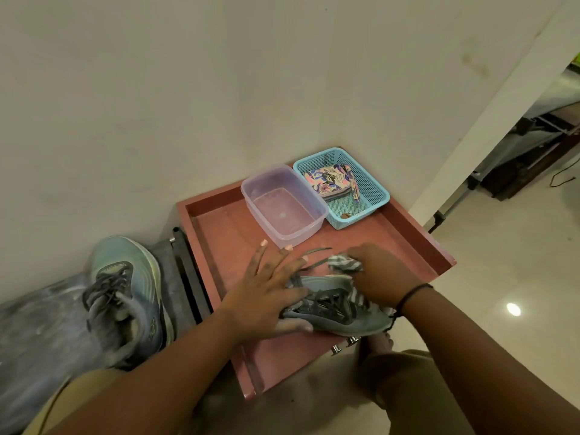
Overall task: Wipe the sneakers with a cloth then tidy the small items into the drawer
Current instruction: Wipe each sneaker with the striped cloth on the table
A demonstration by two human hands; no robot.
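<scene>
Nearest your body, on the front part of the red-brown tray-topped cabinet [417,243], lay a grey-green mesh sneaker with dark laces [342,315], tipped on its side with its laces trailing toward the back. Your left hand [270,296] rested on the shoe's near-left end, fingers straight and spread over the laces, thumb tucked beneath the upper; it steadied the shoe and closed round nothing. Your right hand [379,274], a thin dark band at its wrist, was curled around a bunched grey-and-white striped cloth [345,263] and pressed it against the shoe's far side, more of the cloth hanging down under the wrist. Two small metal knobs [343,345] showed on the cabinet's front edge just below the sneaker.

To your left, off the cabinet, the matching grey-green sneaker [128,293] sat upright on a dusty grey surface [37,334], well apart from the one being held.

Farther back on the tray top stood a clear, faintly pink plastic rectangular tub [251,191], its near rim close to your left fingertips. Just beside it, touching on the right, sat a turquoise perforated plastic basket [375,189] in the back corner, holding a floral-print pouch [326,180] with a strap, and a small brown item too small to make out. Behind it all rose a plain cream wall [188,89].
</scene>
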